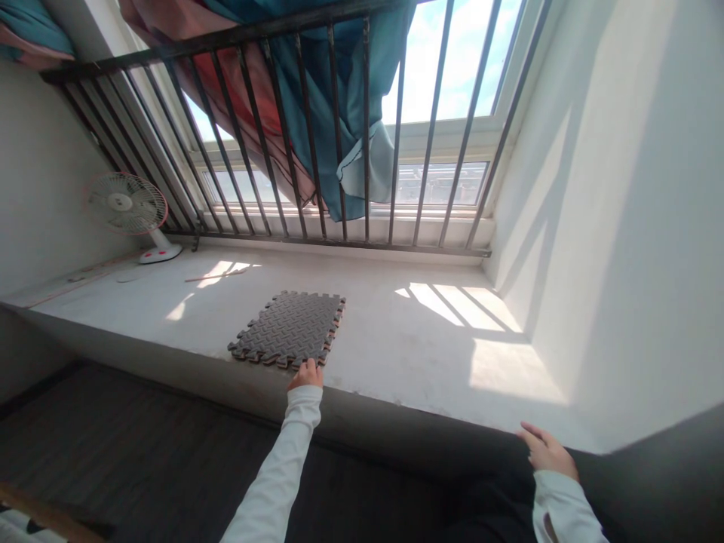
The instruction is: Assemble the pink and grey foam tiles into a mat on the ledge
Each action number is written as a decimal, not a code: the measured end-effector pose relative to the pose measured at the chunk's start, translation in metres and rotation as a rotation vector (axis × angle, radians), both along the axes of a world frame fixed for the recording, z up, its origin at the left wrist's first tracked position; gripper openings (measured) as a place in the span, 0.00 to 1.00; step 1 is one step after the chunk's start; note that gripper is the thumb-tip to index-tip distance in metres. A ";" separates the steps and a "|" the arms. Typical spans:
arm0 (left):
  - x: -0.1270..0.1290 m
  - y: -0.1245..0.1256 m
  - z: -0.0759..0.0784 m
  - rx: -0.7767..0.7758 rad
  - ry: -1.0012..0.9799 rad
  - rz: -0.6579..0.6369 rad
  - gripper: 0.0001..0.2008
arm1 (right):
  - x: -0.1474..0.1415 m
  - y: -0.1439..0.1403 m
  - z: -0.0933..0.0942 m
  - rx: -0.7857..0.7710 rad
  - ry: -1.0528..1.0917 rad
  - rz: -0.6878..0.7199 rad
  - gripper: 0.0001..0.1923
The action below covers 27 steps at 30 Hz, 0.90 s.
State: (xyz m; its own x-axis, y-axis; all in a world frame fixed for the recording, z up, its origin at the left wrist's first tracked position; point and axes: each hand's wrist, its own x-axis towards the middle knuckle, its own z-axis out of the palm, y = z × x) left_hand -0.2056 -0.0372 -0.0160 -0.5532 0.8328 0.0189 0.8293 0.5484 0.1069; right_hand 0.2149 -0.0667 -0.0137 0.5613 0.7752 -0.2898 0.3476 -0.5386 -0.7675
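The left hand (306, 375) grasps the near edge of the foam mat (289, 328) on the sill (396, 339); the right hand (546, 450) rests released on the sill's near right edge.

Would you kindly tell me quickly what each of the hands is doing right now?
Left hand: at the near edge of the foam mat, fingers on it; grip cannot be told.
Right hand: open, holding nothing, resting at the ledge edge.

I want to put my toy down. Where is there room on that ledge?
Bare ledge lies between the foam mat and the right wall. More lies between mat and fan. The left hand touches the mat's near edge; the right hand rests at the ledge's front edge.
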 end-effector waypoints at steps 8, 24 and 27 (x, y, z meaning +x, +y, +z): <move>-0.003 0.007 0.001 0.011 -0.003 -0.018 0.10 | 0.003 0.001 -0.002 -0.012 -0.023 0.004 0.25; -0.038 -0.016 -0.001 0.324 -0.005 -0.042 0.12 | 0.006 0.005 -0.016 0.014 0.005 -0.008 0.24; -0.044 -0.011 0.001 0.297 -0.015 -0.036 0.10 | 0.010 0.010 -0.020 0.001 0.018 0.012 0.25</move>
